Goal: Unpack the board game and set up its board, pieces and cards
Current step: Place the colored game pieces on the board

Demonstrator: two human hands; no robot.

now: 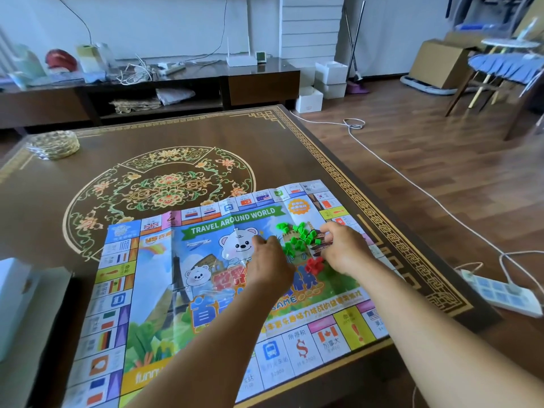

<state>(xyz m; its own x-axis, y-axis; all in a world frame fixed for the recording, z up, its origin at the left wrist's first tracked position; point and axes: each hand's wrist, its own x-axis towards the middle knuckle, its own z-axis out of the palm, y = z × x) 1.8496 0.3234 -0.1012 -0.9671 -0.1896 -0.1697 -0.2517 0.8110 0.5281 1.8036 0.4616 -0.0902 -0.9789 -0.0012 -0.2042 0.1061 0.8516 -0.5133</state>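
The paper game board [164, 290], titled "Travel Around World", lies unfolded on the near right part of the brown patterned table [176, 136]. Small green plastic pieces [300, 238] are scattered on its upper right, with a few red pieces [313, 265] just below them. My left hand [269, 265] rests left of the piles, fingers bent, over a crumpled clear plastic bag [237, 257] that it seems to hold. My right hand [344, 250] is to the right of the pieces, its bent fingertips on the edge of the green pile. Whether it pinches any piece is hidden.
A white box [11, 293] and a grey flat lid [32, 334] sit at the table's left edge. A wrapped woven bundle [54, 144] lies at the far left corner. On the floor to the right are a power strip [500, 293] and white cables.
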